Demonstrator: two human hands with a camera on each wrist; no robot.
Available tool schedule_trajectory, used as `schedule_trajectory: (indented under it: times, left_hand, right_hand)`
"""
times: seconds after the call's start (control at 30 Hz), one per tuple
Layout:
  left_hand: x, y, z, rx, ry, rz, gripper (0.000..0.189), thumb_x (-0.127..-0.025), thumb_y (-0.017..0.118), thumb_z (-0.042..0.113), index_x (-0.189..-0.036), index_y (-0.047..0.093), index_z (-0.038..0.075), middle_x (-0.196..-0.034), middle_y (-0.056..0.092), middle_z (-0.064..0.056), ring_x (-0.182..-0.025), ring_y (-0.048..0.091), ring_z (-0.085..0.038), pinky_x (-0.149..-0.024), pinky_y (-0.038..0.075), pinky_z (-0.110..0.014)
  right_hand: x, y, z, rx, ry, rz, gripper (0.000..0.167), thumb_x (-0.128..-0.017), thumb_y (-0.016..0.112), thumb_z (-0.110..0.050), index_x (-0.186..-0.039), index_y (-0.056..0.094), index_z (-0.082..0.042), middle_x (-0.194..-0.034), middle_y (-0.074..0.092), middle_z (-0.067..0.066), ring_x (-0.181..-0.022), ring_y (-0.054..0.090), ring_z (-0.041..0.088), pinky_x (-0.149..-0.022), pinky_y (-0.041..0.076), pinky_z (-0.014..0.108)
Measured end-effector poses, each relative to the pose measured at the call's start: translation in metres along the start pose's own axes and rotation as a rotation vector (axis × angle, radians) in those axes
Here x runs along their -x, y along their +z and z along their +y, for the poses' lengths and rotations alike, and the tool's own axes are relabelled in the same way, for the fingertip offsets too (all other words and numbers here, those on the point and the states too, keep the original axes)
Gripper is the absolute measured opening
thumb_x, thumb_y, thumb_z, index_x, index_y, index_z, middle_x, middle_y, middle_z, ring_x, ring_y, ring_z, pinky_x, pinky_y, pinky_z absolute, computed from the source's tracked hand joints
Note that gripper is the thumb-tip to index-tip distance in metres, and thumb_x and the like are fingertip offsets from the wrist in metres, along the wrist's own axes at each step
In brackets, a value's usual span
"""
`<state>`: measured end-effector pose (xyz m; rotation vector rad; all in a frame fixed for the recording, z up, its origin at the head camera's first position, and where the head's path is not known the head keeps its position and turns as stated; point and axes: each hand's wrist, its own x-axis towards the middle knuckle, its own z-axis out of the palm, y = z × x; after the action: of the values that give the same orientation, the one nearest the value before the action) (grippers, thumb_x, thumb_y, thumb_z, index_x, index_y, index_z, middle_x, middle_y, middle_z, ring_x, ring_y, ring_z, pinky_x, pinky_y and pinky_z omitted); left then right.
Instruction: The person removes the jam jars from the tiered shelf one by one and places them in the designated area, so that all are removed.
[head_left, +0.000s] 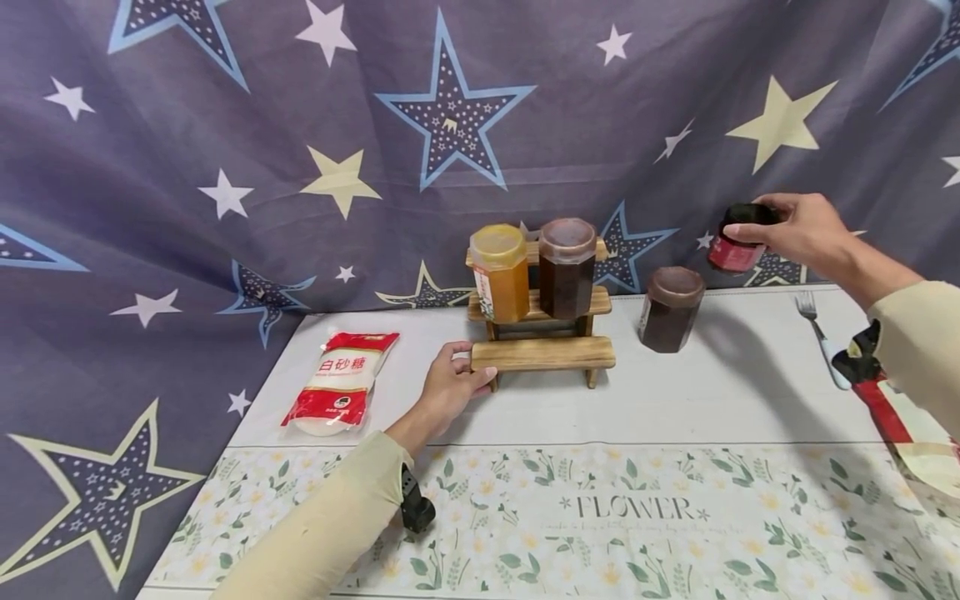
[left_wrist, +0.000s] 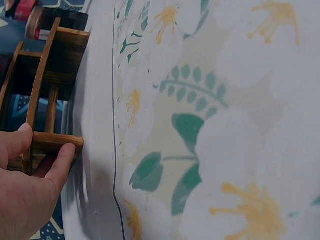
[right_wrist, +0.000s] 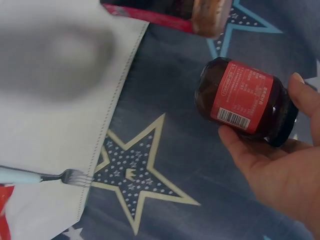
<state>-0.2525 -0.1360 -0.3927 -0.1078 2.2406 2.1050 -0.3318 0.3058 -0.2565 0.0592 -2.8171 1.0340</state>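
My right hand (head_left: 806,229) holds a small jar (head_left: 738,247) with a black lid and red label in the air at the right, tilted. The right wrist view shows fingers and thumb around its lid, with a barcode on the label. My left hand (head_left: 450,385) grips the left end of the lowest step of a small wooden stepped rack (head_left: 543,355). Thumb and fingers take the step's edge in the left wrist view. Higher on the rack stand an amber jar (head_left: 501,287) and a dark jar (head_left: 566,279), side by side.
Another dark jar (head_left: 670,312) stands on the table right of the rack. A red-and-white bag of white sugar (head_left: 337,383) lies at the left. At the right are a fork (head_left: 816,333) and a partly hidden red-and-white item (head_left: 888,412). A star-patterned curtain (head_left: 480,208) hangs behind.
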Motion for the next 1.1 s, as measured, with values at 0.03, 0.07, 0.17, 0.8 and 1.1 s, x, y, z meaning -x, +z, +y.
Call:
schedule_trajectory:
  times: [0.03,0.07,0.17,0.8,1.1]
  left_hand:
    - [0.000,0.000,0.000,0.001,0.000,0.000,0.056,-0.087,0.067,-0.004,-0.135,0.038,0.002,-0.111,0.060,-0.023,-0.093,0.065,-0.026,-0.088,0.057,-0.044]
    - [-0.001,0.000,0.000,-0.001,-0.001,0.000,0.056,-0.087,0.067,-0.003,-0.135,0.038,0.002,-0.111,0.060,-0.023,-0.093,0.065,-0.027,-0.088,0.057,-0.044]
    - [0.000,0.000,0.000,-0.012,-0.002,-0.001,0.056,-0.088,0.067,-0.003,-0.136,0.037,0.003,-0.112,0.060,-0.023,-0.095,0.065,-0.028,-0.088,0.057,-0.044]
    - [-0.001,0.000,-0.001,-0.020,-0.001,0.001,0.057,-0.089,0.066,-0.002,-0.137,0.037,0.002,-0.112,0.060,-0.024,-0.099,0.064,-0.032,-0.089,0.057,-0.043]
    - [-0.001,-0.001,-0.001,-0.016,0.005,-0.012,0.057,-0.089,0.065,-0.002,-0.137,0.035,0.002,-0.113,0.060,-0.025,-0.104,0.062,-0.037,-0.090,0.056,-0.044]
  right_hand:
    - [0.000,0.000,0.003,0.007,0.004,0.005,0.077,-0.082,0.068,-0.057,-0.131,0.051,0.000,-0.101,0.061,0.013,-0.079,0.051,0.019,-0.056,0.043,0.025]
    - [0.001,0.001,0.006,0.009,0.005,0.009,0.077,-0.082,0.068,-0.056,-0.130,0.051,0.001,-0.099,0.062,0.012,-0.079,0.050,0.019,-0.056,0.043,0.025]
    - [0.003,0.003,0.015,0.002,0.012,0.020,0.075,-0.082,0.069,-0.055,-0.127,0.053,0.002,-0.095,0.061,0.008,-0.077,0.051,0.019,-0.055,0.043,0.026]
    - [0.017,0.031,0.051,-0.027,0.006,0.021,0.066,-0.086,0.069,-0.048,-0.124,0.053,0.004,-0.107,0.058,0.026,-0.077,0.053,0.018,-0.054,0.046,0.024]
    - [0.020,0.046,0.062,-0.004,0.011,0.014,0.070,-0.087,0.068,-0.048,-0.129,0.051,0.006,-0.114,0.054,0.031,-0.084,0.052,0.024,-0.056,0.047,0.022]
